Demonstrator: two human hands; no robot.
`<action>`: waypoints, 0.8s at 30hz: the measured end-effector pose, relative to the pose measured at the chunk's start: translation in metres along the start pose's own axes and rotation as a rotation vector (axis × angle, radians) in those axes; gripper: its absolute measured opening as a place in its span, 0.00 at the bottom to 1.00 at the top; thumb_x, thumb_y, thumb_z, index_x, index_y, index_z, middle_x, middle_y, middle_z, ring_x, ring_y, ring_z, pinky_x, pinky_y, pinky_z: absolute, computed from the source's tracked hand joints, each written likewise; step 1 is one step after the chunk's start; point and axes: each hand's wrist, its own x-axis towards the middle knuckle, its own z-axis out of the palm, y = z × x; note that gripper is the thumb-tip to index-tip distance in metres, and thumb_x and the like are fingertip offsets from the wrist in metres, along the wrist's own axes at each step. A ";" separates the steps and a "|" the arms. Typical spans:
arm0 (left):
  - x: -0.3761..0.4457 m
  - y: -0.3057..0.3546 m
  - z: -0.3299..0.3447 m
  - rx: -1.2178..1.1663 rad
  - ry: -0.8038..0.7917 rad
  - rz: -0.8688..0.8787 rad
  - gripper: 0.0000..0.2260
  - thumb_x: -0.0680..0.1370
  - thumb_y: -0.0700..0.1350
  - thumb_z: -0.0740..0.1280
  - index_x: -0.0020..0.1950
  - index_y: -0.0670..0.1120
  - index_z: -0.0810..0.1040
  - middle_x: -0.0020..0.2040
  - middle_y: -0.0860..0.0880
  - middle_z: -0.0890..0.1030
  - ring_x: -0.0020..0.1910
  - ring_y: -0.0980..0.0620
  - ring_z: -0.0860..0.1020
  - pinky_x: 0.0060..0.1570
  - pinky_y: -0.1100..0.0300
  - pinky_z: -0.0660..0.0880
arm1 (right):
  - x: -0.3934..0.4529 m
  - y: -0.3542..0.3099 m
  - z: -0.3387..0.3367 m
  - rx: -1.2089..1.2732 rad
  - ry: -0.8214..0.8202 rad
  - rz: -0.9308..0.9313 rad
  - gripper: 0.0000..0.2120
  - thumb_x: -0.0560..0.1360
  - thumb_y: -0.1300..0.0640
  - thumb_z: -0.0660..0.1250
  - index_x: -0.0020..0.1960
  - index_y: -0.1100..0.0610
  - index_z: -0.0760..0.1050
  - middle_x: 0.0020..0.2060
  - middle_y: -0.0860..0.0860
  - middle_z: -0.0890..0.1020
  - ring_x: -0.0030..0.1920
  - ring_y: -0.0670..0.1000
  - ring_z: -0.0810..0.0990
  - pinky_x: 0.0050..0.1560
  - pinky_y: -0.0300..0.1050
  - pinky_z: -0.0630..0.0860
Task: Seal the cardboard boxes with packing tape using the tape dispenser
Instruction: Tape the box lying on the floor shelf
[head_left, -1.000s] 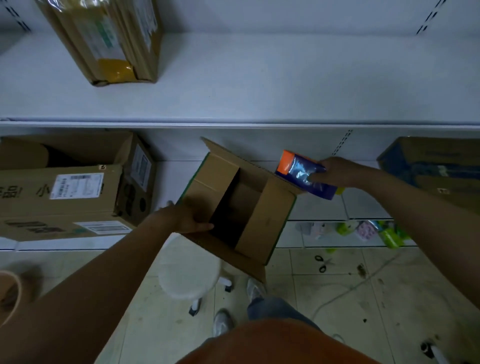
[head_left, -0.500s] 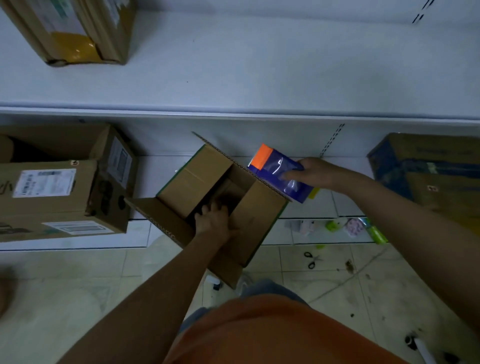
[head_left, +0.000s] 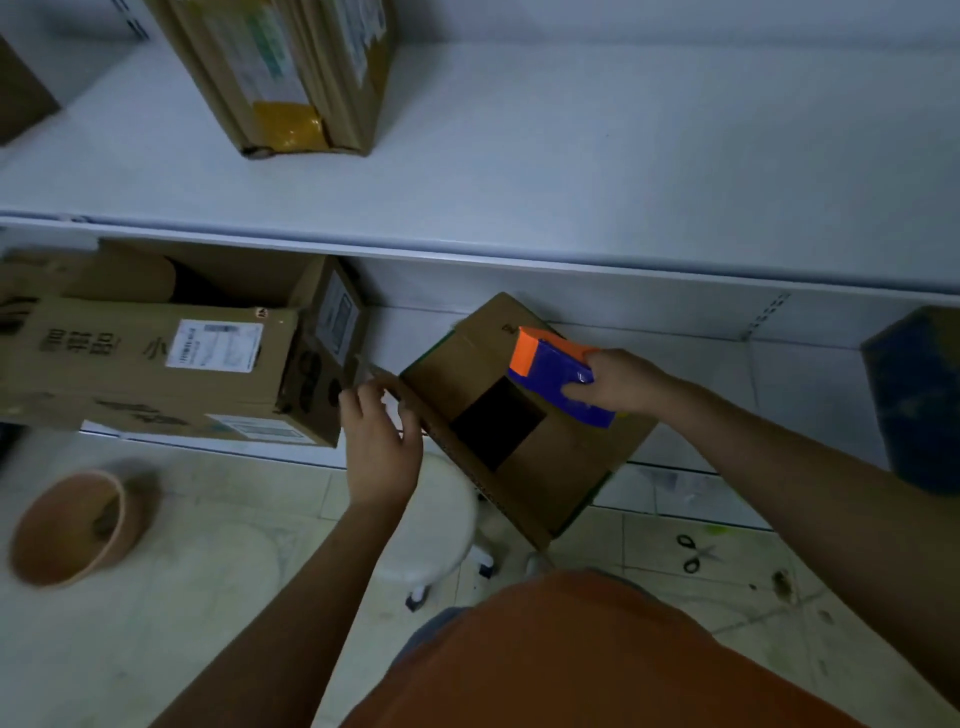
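While we stand over a pale tiled floor (head_left: 218, 582) that is scuffed and spotted with dark marks, a long white shelf (head_left: 597, 171) runs across the view above a lower bay. Our left hand (head_left: 382, 447) has its fingers curled around the left flap of the small cardboard box (head_left: 545, 467), pinching its edge. That box sits tilted in front of the lower bay, above a white round stool (head_left: 441, 525), with its flaps partly folded and a dark square gap left at the middle. Our right hand (head_left: 618, 382) grips a blue packet with an orange end (head_left: 558, 371), fingers wrapped around its near end, and holds it over the box's far right flap (whether it touches the cardboard we cannot tell). On the upper shelf stands a taped brown parcel (head_left: 291, 78). To the left, a long carton with shipping labels (head_left: 156, 364) lies on its side in the lower bay. A brown tape roll (head_left: 72, 527) shows blurred at lower left, black scissors (head_left: 691, 553) lie on the tiles at right, and a dark blue box (head_left: 919, 395) fills the right edge.
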 end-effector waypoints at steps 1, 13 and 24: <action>-0.002 0.003 0.002 -0.127 -0.071 -0.047 0.11 0.83 0.43 0.60 0.64 0.42 0.69 0.60 0.46 0.68 0.53 0.46 0.76 0.50 0.48 0.77 | 0.002 -0.001 0.000 0.006 0.000 -0.006 0.13 0.76 0.45 0.68 0.54 0.52 0.75 0.48 0.52 0.81 0.45 0.50 0.80 0.45 0.44 0.77; -0.007 0.010 0.075 0.535 -0.781 0.160 0.38 0.78 0.65 0.61 0.80 0.61 0.41 0.81 0.50 0.37 0.77 0.30 0.35 0.70 0.25 0.49 | -0.002 0.000 -0.028 0.363 0.158 0.121 0.09 0.73 0.46 0.68 0.46 0.51 0.80 0.40 0.50 0.83 0.40 0.46 0.81 0.38 0.35 0.74; 0.001 -0.036 0.058 0.201 -0.764 0.213 0.31 0.79 0.51 0.68 0.78 0.62 0.58 0.82 0.56 0.47 0.79 0.41 0.34 0.73 0.37 0.57 | 0.025 -0.037 -0.003 0.559 -0.231 0.280 0.10 0.76 0.48 0.67 0.48 0.54 0.77 0.43 0.55 0.84 0.40 0.52 0.82 0.40 0.41 0.74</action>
